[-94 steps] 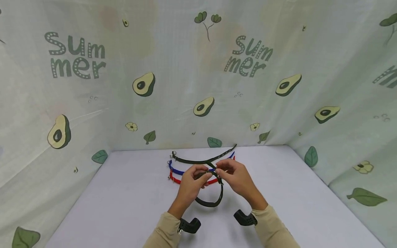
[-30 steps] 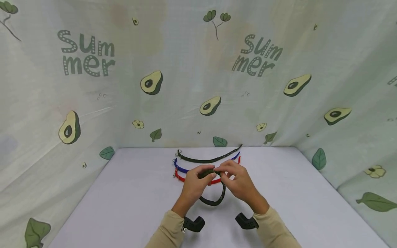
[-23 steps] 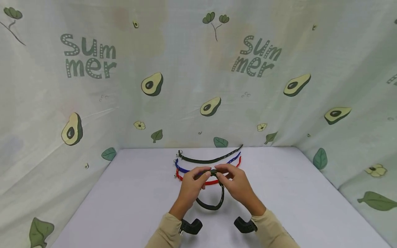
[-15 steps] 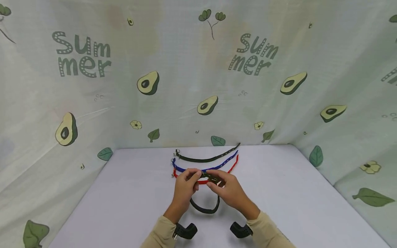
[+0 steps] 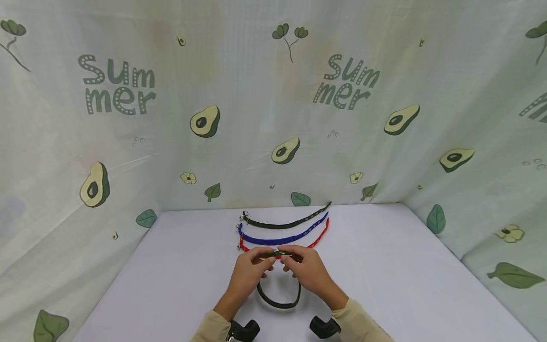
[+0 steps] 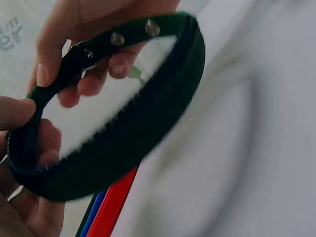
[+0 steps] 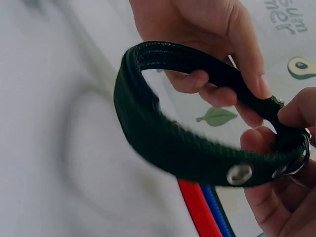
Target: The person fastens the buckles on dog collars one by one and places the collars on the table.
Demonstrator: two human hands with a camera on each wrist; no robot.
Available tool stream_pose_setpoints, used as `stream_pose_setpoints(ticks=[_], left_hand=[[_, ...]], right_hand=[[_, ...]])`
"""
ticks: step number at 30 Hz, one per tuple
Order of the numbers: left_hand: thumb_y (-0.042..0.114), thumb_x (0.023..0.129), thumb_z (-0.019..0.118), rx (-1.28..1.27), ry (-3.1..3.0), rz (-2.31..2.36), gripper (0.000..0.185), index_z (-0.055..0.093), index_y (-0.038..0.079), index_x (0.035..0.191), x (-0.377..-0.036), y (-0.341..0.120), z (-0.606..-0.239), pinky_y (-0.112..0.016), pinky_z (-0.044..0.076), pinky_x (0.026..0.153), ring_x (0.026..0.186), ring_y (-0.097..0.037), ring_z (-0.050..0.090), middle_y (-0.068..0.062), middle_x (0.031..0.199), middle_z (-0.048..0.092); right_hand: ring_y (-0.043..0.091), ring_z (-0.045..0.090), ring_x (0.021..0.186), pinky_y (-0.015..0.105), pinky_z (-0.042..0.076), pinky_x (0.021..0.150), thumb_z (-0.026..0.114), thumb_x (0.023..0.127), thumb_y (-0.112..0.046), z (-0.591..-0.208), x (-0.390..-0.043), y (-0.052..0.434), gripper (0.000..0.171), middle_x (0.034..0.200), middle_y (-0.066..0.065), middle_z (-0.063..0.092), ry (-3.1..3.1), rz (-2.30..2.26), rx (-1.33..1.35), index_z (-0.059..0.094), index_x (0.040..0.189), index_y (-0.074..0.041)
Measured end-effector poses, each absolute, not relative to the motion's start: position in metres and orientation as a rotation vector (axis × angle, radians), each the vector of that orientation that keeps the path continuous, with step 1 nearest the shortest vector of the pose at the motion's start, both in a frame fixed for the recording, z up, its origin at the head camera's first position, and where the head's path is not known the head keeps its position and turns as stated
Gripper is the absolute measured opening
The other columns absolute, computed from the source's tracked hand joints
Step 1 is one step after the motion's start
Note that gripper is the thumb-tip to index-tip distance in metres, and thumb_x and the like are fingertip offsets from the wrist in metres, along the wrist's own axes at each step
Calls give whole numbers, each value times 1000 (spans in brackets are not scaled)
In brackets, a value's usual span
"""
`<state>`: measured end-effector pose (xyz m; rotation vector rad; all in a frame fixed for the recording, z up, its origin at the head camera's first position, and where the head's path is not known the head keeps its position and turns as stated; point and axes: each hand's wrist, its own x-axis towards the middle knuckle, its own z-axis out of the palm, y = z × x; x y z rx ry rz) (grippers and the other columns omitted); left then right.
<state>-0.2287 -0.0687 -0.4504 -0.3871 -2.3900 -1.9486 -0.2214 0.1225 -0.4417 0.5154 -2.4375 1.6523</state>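
Note:
Both hands hold a dark green pet collar (image 5: pixel 279 305), bent into a closed loop that hangs below them. My left hand (image 5: pixel 245 273) pinches one end between thumb and fingers. Opposite it, my right hand (image 5: pixel 312 270) pinches the other side, the fingertips of both nearly meeting at the buckle. Metal eyelets stud the strap of the collar (image 6: pixel 133 138) in the left wrist view. A metal ring (image 7: pixel 302 160) shows beside the right fingers in the right wrist view. Fingers partly hide the buckle.
Beyond the hands, a dark green collar (image 5: pixel 278 226), a blue collar (image 5: pixel 273 242) and a red collar (image 5: pixel 320 234) lie in curved rows on the white table (image 5: pixel 406 275). The hands partly cover the red one. A printed cloth (image 5: pixel 243 156) hangs behind.
Both hands have drawn back toward the body with the collar. The loose strap end seen sticking up earlier is no longer visible, and more of the blue collar shows. The laid-out collars stay put.

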Motion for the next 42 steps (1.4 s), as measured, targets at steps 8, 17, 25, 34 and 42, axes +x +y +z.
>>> stream_pose_setpoints(ticks=[8, 17, 25, 34, 42], left_hand=[[32, 86, 79, -347, -2580, -1351, 16, 79, 23, 99, -228, -84, -452, -28, 51, 64, 83, -11, 66, 10, 91, 72], [25, 87, 79, -274, -2616, -1284, 11, 78, 22, 97, -233, -107, -447, -36, 53, 73, 87, -14, 67, 9, 88, 72], [20, 88, 78, -175, -2637, -1301, 13, 76, 15, 100, -239, -128, -452, -37, 56, 74, 83, -15, 69, 5, 89, 73], [18, 90, 75, -56, -2684, -1351, 14, 74, 10, 101, -248, -140, -460, -31, 49, 64, 69, -10, 65, 2, 84, 73], [20, 89, 74, 28, -2755, -1187, 15, 75, 12, 101, -248, -151, -459, -35, 48, 65, 74, -12, 64, 1, 88, 73]], right_hand=[[16, 67, 68, 27, 52, 56, 64, 97, -15, -452, -225, 112, 23, 84, 6, 71, -2543, 1713, 568, 71, 118, -10], [15, 65, 63, 29, 51, 50, 71, 93, -21, -457, -226, 107, 39, 81, 8, 72, -2654, 1701, 531, 64, 127, -4], [21, 65, 54, 30, 47, 44, 72, 89, -22, -460, -222, 97, 34, 72, -2, 70, -2798, 1707, 470, 68, 117, -4], [20, 66, 54, 33, 51, 47, 71, 89, -16, -465, -223, 82, 32, 70, 0, 69, -2816, 1716, 482, 67, 117, -2], [20, 66, 58, 33, 52, 49, 71, 87, -12, -469, -233, 68, 29, 71, 2, 69, -2784, 1733, 448, 68, 114, -1]])
